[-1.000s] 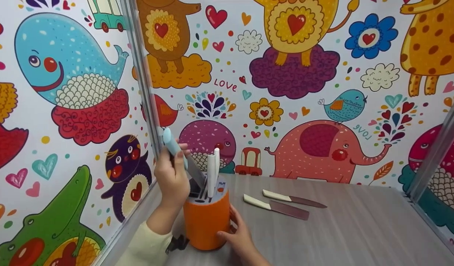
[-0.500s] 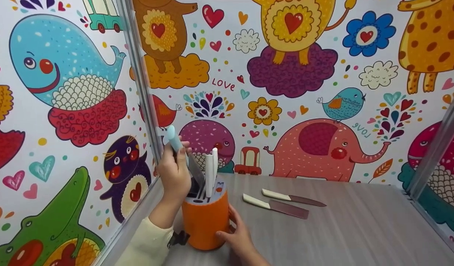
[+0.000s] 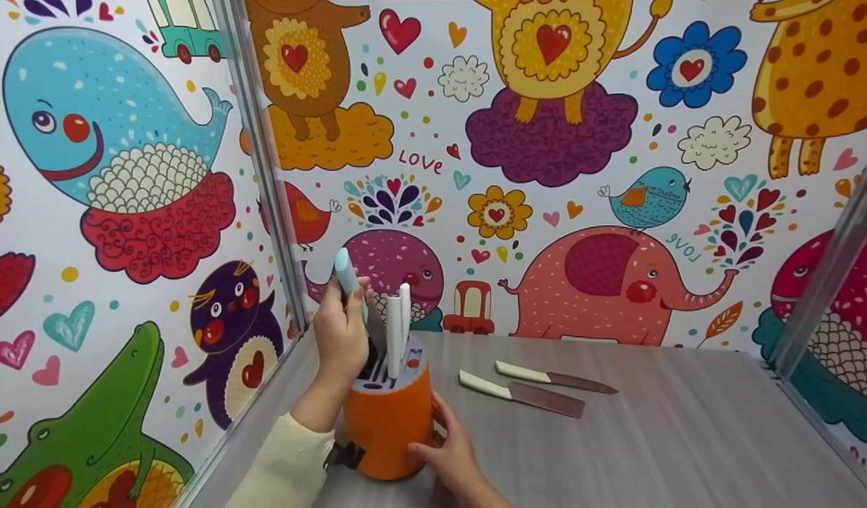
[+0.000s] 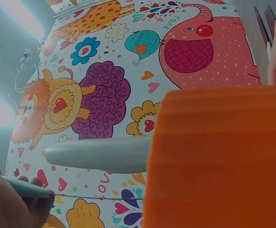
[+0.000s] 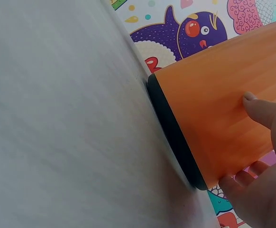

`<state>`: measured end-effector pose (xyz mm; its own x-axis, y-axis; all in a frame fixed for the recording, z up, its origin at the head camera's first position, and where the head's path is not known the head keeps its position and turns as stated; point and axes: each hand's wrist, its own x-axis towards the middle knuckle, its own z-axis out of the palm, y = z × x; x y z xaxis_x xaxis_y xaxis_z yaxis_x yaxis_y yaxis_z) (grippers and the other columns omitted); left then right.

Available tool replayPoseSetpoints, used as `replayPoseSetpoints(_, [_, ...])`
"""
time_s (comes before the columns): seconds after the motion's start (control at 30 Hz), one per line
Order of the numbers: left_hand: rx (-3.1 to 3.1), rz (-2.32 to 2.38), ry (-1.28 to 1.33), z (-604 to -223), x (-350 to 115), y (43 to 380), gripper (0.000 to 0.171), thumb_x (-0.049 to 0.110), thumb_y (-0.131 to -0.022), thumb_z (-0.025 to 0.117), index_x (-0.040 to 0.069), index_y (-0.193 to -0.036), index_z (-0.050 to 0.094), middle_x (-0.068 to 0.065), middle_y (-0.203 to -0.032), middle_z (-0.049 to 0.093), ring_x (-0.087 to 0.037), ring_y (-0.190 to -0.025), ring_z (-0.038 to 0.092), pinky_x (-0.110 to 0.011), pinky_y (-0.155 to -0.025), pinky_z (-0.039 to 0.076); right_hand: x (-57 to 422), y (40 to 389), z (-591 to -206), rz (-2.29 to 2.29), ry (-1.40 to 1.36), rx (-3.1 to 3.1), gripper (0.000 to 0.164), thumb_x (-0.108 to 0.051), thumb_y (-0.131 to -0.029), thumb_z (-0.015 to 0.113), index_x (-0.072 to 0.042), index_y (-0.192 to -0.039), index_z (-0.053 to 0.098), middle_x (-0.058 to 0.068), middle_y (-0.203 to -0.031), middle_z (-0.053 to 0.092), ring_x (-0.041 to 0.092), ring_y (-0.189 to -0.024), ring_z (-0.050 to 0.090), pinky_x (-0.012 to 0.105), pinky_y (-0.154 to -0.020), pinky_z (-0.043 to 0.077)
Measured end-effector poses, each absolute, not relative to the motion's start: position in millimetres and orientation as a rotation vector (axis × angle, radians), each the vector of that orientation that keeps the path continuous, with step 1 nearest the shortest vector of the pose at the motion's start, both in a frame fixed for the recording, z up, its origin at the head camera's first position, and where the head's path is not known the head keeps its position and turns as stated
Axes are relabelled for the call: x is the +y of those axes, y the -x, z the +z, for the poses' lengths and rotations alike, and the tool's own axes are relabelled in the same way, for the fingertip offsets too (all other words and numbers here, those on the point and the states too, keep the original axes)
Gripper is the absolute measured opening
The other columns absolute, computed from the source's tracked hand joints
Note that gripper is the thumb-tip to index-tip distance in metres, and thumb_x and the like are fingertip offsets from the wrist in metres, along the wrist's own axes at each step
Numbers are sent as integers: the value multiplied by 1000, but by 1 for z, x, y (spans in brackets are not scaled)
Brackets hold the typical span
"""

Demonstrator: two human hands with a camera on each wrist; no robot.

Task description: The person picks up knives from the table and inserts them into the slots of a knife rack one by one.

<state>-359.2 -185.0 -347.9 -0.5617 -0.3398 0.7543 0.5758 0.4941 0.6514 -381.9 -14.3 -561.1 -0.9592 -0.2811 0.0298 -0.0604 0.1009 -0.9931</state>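
Note:
My left hand grips the light-blue handle of a knife. Its blade runs down towards the back slots of an orange knife block; how deep it sits is hidden. In the left wrist view, the thin blade reaches behind the block. My right hand holds the block low on its right side, thumb on the orange wall and fingers round the edge. White knife handles stand upright from the block's grey top.
On the grey table, right of the block, lie a cleaver and a pointed knife, both with cream handles and brown blades. Walls printed with cartoon animals enclose the table at the back and sides.
My left hand and the light-blue-handled knife have shifted slightly right, and the handle stands more upright. The right hand keeps its hold on the block. The head view has panned slightly.

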Motion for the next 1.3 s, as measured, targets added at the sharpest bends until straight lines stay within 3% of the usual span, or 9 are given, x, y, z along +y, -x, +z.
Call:
replayPoseSetpoints(0.27, [-1881,-1291,175,-358,-184,371,23,20,-104,50,9,-122,60,-8,-117,71,-25,-105,71,-47,-101,52,-15,381,-561,-1963,329,2220,96,-26,-71,87,-32,-152,35,5,-156,42,33,-142,41,57,-113,37])
replayPoseSetpoints(0.57, [-2082,-1268,85,-377,-183,379,29,21,-104,51,6,-128,57,-14,-114,68,-29,-100,63,-51,-96,52,-14,379,-561,-1981,344,2207,95,-22,-72,87,-30,-152,36,7,-156,41,33,-142,40,56,-113,37])
replayPoseSetpoints(0.8, [-2183,-1250,59,-386,-183,382,40,17,-103,51,3,-140,49,-20,-134,61,-37,-122,59,-57,-107,44,-14,379,-561,-2008,377,2191,95,-21,-72,87,-28,-152,36,7,-156,42,33,-142,40,55,-113,37])
replayPoseSetpoints(1.3, [-2293,-1297,-10,-395,-180,384,39,13,-104,47,3,-142,45,-22,-136,58,-39,-123,58,-60,-108,41,-16,379,-562,-1985,318,2220,92,-18,-72,86,-30,-150,38,6,-153,45,32,-140,43,55,-112,39])
